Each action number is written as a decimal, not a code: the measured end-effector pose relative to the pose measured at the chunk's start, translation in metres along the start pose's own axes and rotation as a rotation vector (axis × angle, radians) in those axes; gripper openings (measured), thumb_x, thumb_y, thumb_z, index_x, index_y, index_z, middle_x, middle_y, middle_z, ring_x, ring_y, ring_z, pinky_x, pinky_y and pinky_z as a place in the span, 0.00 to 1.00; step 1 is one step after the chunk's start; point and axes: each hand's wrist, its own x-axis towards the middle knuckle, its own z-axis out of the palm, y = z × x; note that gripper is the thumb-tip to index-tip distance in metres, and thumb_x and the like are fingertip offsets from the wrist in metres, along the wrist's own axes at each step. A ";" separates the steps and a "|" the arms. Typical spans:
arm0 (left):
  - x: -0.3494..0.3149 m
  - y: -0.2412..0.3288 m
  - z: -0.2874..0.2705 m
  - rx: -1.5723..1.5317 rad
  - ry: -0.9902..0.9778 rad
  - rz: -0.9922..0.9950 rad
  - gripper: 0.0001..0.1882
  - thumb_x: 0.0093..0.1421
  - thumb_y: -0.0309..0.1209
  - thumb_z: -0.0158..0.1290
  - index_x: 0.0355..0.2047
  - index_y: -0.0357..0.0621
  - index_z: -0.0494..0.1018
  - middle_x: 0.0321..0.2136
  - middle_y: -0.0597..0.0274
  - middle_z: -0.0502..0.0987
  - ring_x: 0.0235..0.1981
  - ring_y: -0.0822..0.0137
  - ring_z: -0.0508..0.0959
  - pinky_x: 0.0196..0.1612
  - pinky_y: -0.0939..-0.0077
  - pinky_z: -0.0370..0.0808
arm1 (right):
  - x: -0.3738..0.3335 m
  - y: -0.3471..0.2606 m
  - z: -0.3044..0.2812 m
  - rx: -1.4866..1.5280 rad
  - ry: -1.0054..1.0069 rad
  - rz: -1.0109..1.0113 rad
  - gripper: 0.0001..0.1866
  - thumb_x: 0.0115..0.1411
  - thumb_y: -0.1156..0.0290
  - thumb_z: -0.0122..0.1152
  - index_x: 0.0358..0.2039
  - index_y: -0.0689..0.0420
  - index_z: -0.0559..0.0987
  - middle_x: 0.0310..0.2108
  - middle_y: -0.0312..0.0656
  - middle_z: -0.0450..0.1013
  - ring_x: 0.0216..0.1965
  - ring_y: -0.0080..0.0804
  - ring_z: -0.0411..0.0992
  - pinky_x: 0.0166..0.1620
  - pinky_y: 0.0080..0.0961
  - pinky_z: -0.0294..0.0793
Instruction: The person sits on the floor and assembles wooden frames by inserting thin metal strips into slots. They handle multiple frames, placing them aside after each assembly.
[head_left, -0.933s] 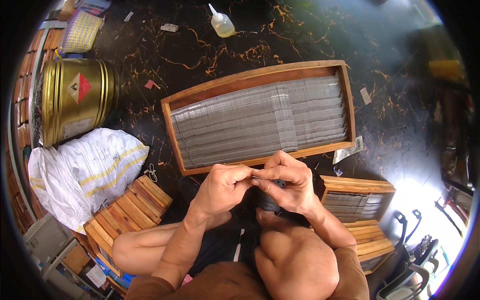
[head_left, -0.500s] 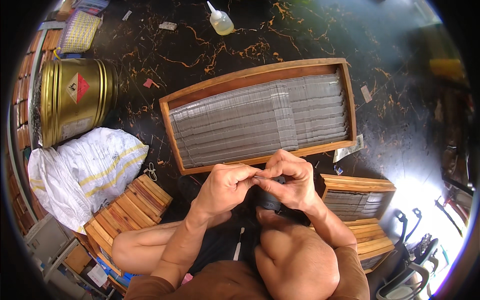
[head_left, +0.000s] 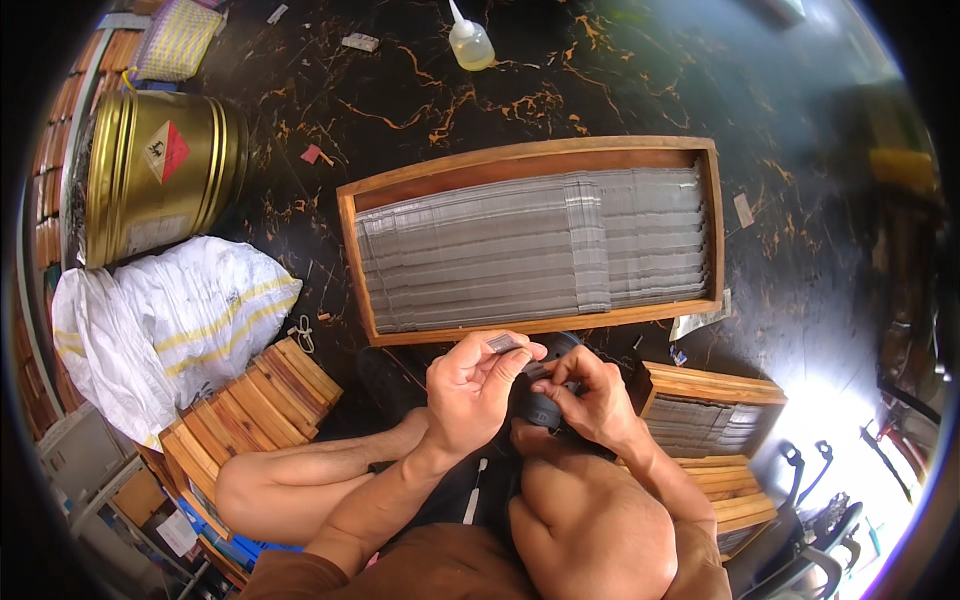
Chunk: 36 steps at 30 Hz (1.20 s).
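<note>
Two bare hands meet near the middle of the view, just short of the near edge of a long wooden tray (head_left: pixel 530 160) at 12 o'clock from them. The left hand (head_left: pixel 470 392) has its grip pinching a small grey piece (head_left: pixel 505 343) between thumb and fingers; the right hand (head_left: pixel 592 398), close beside it toward 3 o'clock, has thumb and fingertips drawn together, though I cannot tell whether that grip holds anything. Dark marbled floor (head_left: pixel 290 205) gives open room at 10 o'clock, between the tray's left edge and a gold drum (head_left: pixel 215 165), and again at 2 o'clock past the right edge, small scraps lying about. Rows of thin grey strips (head_left: pixel 460 255) pack the tray, leaving bare wood along its far wall. Beyond that wall, at 12 o'clock, a squeeze bottle (head_left: pixel 472 48) holds pale yellowish liquid. Below the drum, at 9 o'clock, lies a white sack (head_left: pixel 180 335), its contents hidden. At 3 o'clock, a smaller wooden tray (head_left: pixel 715 382) also holds grey strips.
</note>
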 end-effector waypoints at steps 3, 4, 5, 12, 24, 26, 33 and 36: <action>-0.001 -0.001 0.000 0.006 -0.021 -0.024 0.08 0.68 0.20 0.55 0.46 0.28 0.75 0.40 0.47 0.84 0.44 0.62 0.84 0.50 0.71 0.82 | -0.007 0.014 0.005 0.036 0.018 0.002 0.08 0.58 0.91 0.55 0.31 0.64 0.70 0.35 0.52 0.81 0.41 0.38 0.85 0.44 0.30 0.86; -0.001 -0.001 -0.003 0.033 -0.057 -0.042 0.12 0.68 0.23 0.58 0.48 0.28 0.74 0.41 0.46 0.84 0.45 0.61 0.85 0.51 0.70 0.82 | -0.008 0.016 0.006 0.032 0.036 -0.001 0.09 0.58 0.92 0.54 0.30 0.64 0.70 0.35 0.53 0.81 0.40 0.38 0.85 0.44 0.30 0.86; 0.000 -0.001 -0.006 0.059 -0.094 -0.060 0.16 0.67 0.26 0.60 0.51 0.29 0.73 0.42 0.45 0.84 0.45 0.60 0.85 0.52 0.69 0.82 | -0.010 0.018 0.006 0.029 0.054 -0.004 0.09 0.57 0.92 0.53 0.30 0.63 0.70 0.36 0.53 0.81 0.40 0.38 0.85 0.43 0.30 0.86; 0.023 0.019 -0.038 0.018 0.054 0.285 0.33 0.72 0.49 0.51 0.60 0.27 0.66 0.47 0.37 0.81 0.48 0.49 0.84 0.52 0.59 0.82 | -0.021 0.045 0.011 0.089 0.198 0.049 0.11 0.60 0.91 0.58 0.27 0.62 0.69 0.34 0.50 0.82 0.37 0.30 0.83 0.41 0.28 0.86; 0.028 0.020 -0.017 -0.096 0.018 -0.307 0.27 0.77 0.45 0.44 0.50 0.26 0.75 0.42 0.40 0.83 0.44 0.53 0.86 0.45 0.65 0.86 | -0.005 0.011 0.014 0.445 -0.095 0.319 0.16 0.63 0.81 0.67 0.26 0.58 0.68 0.28 0.38 0.78 0.37 0.26 0.82 0.41 0.23 0.84; 0.028 0.021 -0.017 -0.103 0.044 -0.293 0.27 0.76 0.46 0.45 0.48 0.28 0.76 0.39 0.41 0.84 0.39 0.53 0.87 0.40 0.67 0.86 | -0.005 0.008 0.015 0.410 -0.106 0.324 0.16 0.63 0.81 0.68 0.26 0.58 0.68 0.28 0.39 0.79 0.36 0.24 0.81 0.40 0.23 0.84; 0.031 0.017 -0.028 -0.150 0.046 -0.348 0.18 0.72 0.39 0.54 0.43 0.31 0.79 0.35 0.45 0.85 0.35 0.57 0.88 0.37 0.70 0.86 | -0.004 -0.014 0.013 0.280 -0.117 0.329 0.15 0.63 0.78 0.68 0.28 0.59 0.69 0.26 0.37 0.79 0.31 0.18 0.76 0.34 0.21 0.78; 0.031 0.016 -0.028 -0.138 0.018 -0.314 0.12 0.68 0.31 0.60 0.43 0.32 0.79 0.36 0.47 0.85 0.36 0.60 0.87 0.37 0.73 0.85 | -0.006 -0.015 0.015 0.301 -0.122 0.318 0.15 0.63 0.78 0.69 0.28 0.58 0.68 0.26 0.38 0.79 0.31 0.19 0.77 0.33 0.21 0.78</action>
